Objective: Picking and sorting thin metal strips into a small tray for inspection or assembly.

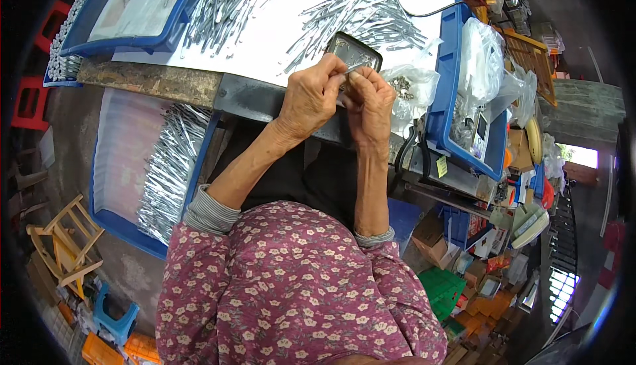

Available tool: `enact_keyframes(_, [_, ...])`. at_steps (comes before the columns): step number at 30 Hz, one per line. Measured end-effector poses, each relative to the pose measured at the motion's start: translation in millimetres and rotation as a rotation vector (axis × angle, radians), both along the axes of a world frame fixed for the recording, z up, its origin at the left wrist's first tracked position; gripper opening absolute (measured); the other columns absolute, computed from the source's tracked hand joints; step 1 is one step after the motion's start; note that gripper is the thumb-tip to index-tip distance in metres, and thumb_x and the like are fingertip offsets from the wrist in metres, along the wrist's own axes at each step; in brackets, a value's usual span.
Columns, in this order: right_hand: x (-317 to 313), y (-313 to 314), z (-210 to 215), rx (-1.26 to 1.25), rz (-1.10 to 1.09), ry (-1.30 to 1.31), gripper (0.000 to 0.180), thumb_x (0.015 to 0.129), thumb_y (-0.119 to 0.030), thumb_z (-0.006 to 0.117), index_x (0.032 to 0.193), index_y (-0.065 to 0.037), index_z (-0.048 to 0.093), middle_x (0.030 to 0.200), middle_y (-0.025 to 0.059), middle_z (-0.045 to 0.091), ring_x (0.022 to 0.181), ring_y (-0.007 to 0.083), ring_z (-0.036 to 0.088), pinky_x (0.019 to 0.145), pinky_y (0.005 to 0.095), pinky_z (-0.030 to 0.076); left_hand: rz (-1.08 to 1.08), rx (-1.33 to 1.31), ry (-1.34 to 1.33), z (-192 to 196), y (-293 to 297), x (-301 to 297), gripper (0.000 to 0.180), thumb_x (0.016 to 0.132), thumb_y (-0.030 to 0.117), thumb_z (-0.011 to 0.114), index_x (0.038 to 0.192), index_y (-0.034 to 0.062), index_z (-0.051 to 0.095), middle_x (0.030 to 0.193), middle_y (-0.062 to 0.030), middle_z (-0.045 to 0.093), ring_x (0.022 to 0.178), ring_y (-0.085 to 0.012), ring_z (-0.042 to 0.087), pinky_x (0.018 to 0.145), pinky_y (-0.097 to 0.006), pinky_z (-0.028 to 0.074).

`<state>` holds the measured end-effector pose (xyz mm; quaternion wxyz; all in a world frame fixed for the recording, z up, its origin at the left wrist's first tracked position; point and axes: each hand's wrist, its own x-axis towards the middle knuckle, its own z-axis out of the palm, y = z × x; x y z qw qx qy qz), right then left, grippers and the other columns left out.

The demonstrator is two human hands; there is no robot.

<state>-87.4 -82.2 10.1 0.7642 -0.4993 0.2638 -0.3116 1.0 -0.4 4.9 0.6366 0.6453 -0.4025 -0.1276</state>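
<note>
Both hands meet at the front edge of the white-topped table, over a small dark rectangular tray [370, 52]. My left hand [309, 99] is closed in a pinch on a slim silvery metal piece [352, 69]. Opposite it, my right hand [372, 103] pinches the same piece; its exact kind is hidden by the fingers. Behind the tray lies a loose pile of similar slim metal pieces [371, 17], with a second pile [222, 14] farther left. A clear plastic bag [424, 90] holding small metal parts rests just right of my right hand.
A blue bin [445, 80] with plastic bags stands at the table's right, near black-handled pliers [405, 145]. Another blue bin [179, 24] sits at the upper left. Below the table, a blue bin [126, 229] holds many metal pieces. A black cable [424, 15] crosses the back right.
</note>
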Motion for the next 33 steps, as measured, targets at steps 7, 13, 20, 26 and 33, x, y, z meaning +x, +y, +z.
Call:
enact_keyframes(7, [-3.3,3.7,12.9,0.172,0.003,-0.031,0.009,0.081,-0.006,0.051,0.082,0.003,0.055,0.065,0.0023,0.050,0.048,0.0035,0.037,0.042,0.0163,0.028,0.025,-0.033,-0.109,-7.1,-3.0,-0.2,0.006,0.080,0.000,0.052,0.086,-0.0012,0.054,0.069,-0.0105,0.060,0.061,-0.0174,0.059,0.053,-0.027,0.045])
enact_keyframes(13, [-8.2,8.1,28.4,-0.317,-0.118,0.267,0.013,0.081,-0.007,0.053,0.086,0.003,0.059,0.069,0.0017,0.056,0.055,0.0050,0.046,0.047,0.0189,0.035,-0.102,-0.057,0.430,-1.2,-0.4,0.5,0.006,0.081,0.001,0.051,0.085,-0.0026,0.054,0.067,-0.0046,0.059,0.061,-0.0070,0.054,0.052,-0.022,0.043])
enact_keyframes(20, [-55.3,-52.2,5.4,-0.910,-0.447,0.687,0.016,0.079,-0.004,0.049,0.087,0.007,0.059,0.070,0.0054,0.058,0.061,0.0087,0.049,0.055,0.0230,0.040,-0.156,-0.052,0.506,-5.5,0.1,4.6,0.010,0.083,0.004,0.048,0.088,-0.0014,0.055,0.065,-0.0025,0.058,0.059,-0.0050,0.050,0.052,-0.018,0.040])
enact_keyframes(26, [-53.4,-61.1,-2.8,-1.067,-0.330,0.875,0.013,0.074,-0.007,0.050,0.079,0.002,0.059,0.077,0.0203,0.060,0.072,0.0363,0.058,0.067,0.0410,0.044,-0.161,-0.002,0.423,-3.3,1.0,2.0,0.009,0.080,0.002,0.052,0.088,-0.0025,0.054,0.071,-0.0034,0.056,0.065,-0.0067,0.052,0.059,-0.020,0.044])
enact_keyframes(33, [-50.4,-65.7,0.5,-1.084,-0.220,0.975,0.008,0.072,-0.005,0.053,0.073,0.001,0.058,0.071,0.0208,0.059,0.070,0.0368,0.058,0.064,0.0426,0.044,-0.109,0.070,0.282,-0.6,2.7,3.9,0.014,0.082,0.004,0.053,0.095,-0.0026,0.054,0.074,-0.0033,0.057,0.068,-0.0054,0.054,0.061,-0.018,0.044])
